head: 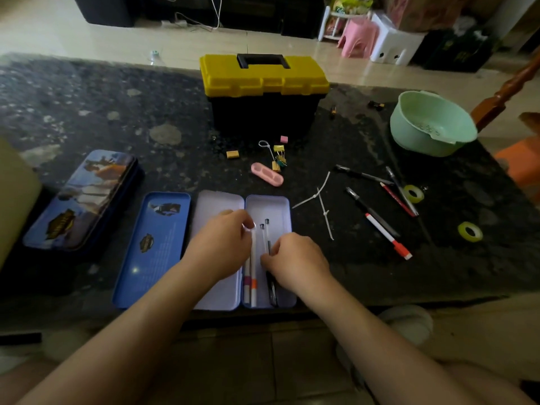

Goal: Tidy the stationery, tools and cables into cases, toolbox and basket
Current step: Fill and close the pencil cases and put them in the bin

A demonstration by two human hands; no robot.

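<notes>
An open blue tin pencil case (280, 206) lies at the table's front edge, with several pens (253, 287) in its right tray. My left hand (222, 244) pinches the top of a white pen in that tray. My right hand (295, 261) rests curled over the other pens in the tray, fingertips touching them. More pens (377, 220) lie loose to the right, beside white cable ties (321, 200) and two tape rolls (413, 193). A shut yellow-lidded toolbox (263, 92) stands at the back centre. A green basket (429, 121) sits back right.
A second shut pencil case (81, 200) lies at the left, and a loose blue lid (155, 247) next to the open case. Binder clips (279, 159), erasers (233, 154) and a pink oval case (267, 174) are scattered before the toolbox. Stools stand on the floor behind.
</notes>
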